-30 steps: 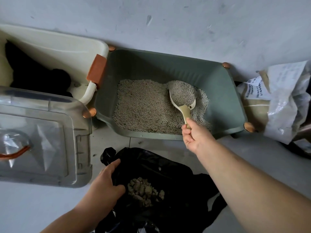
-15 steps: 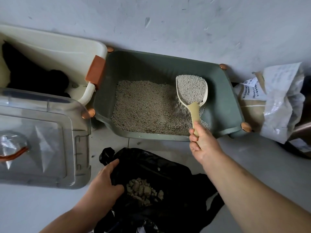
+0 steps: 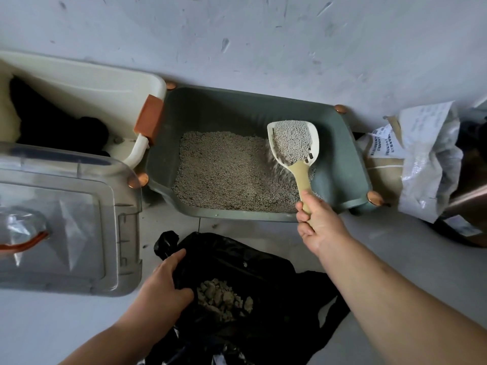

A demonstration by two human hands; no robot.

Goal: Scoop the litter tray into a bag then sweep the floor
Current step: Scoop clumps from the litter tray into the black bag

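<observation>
Loaded scoop held above the litter tray — centre right of frame.
Fingers of the right hand curl tight round the scoop's handle; the left hand, lower centre, grips the black bag by its rim — clumps inside.

Right hand extended forward, fingers clenched gripping; left hand clutching.

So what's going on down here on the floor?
A person is scooping out a dark green plastic litter tray. Their right hand grips the handle of a cream slotted plastic scoop, held full of grey litter above it, loose grains falling back through. Their left hand holds open a black plastic bag on the floor, with pale clumps already inside.
</observation>
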